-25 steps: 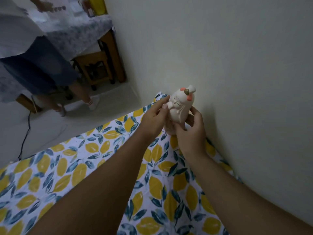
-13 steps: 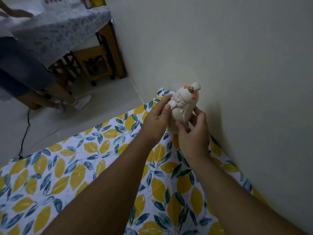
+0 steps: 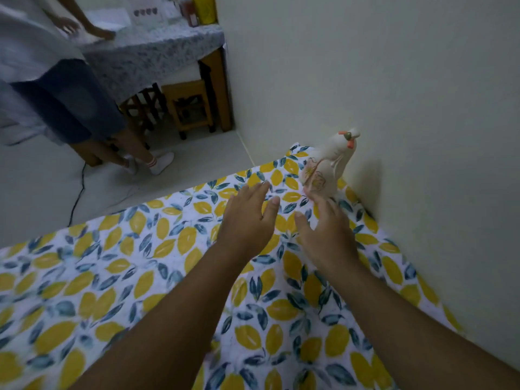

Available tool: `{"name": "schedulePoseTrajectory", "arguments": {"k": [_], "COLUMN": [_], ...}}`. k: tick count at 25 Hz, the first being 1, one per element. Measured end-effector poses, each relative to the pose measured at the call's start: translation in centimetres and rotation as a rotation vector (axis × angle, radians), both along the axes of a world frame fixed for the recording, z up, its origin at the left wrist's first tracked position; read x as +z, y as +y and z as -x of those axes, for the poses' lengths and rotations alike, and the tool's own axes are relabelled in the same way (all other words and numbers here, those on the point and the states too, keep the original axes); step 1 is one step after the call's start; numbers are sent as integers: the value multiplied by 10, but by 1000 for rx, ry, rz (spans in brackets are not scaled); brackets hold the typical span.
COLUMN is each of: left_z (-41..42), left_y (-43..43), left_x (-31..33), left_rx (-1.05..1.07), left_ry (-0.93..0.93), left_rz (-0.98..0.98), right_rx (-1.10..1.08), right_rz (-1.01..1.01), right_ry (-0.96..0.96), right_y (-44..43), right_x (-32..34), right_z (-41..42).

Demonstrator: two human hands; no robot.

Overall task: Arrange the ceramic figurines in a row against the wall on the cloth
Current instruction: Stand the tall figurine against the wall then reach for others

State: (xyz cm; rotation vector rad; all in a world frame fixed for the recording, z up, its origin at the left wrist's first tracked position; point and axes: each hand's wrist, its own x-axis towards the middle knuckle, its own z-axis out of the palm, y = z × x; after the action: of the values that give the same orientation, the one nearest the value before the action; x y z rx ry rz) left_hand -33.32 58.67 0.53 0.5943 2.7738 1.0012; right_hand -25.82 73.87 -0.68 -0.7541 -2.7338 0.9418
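A cream ceramic figurine (image 3: pixel 327 164) with orange marks on its head stands upright on the lemon-print cloth (image 3: pixel 140 263), at the cloth's far end and close to the pale wall (image 3: pixel 394 94). My left hand (image 3: pixel 247 218) hovers over the cloth, a little short and left of the figurine, fingers spread and empty. My right hand (image 3: pixel 326 232) is just in front of the figurine's base, fingers apart, holding nothing. Its fingertips are near the base; contact cannot be told. No other figurine is in view.
Beyond the cloth lies bare pale floor with a dark cable (image 3: pixel 77 192). Another person (image 3: pixel 56 102) stands at the back left beside a table with a grey patterned cover (image 3: pixel 157 57). A wooden stool (image 3: pixel 191 108) sits under that table.
Both hands held the figurine up by the wall earlier. Now it stands on the cloth, and both hands have let go and drawn back toward me.
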Motion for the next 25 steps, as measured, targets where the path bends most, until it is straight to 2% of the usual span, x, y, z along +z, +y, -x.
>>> {"name": "schedulePoseTrajectory", "arguments": {"k": [3,6,13,17,22,25], "left_z": [-46,-95,-188,-211,-221,-228], "left_y": [-71,-150,-301,-356,-402,-413], "left_x": [11,22,14,6,-5,-16], "left_rx": [57,146,272,352,434,435], "left_ry": [25,23,-5,25,-112,-255], "left_rz": [101,156,327,473,614,543], "right_rx": [214,387,706,800,899,913], "right_rz": [-131,-236,-388,-481,-392,-276], "right_ry": [-101,-123,-105,-201,-245,-338], "right_y": [-55,-125,-272,-318,-369,-395], "right_x": [9,20,20,5,-8,-20], "right_z": [-25,-51,-113,-129,-135,-140]}}
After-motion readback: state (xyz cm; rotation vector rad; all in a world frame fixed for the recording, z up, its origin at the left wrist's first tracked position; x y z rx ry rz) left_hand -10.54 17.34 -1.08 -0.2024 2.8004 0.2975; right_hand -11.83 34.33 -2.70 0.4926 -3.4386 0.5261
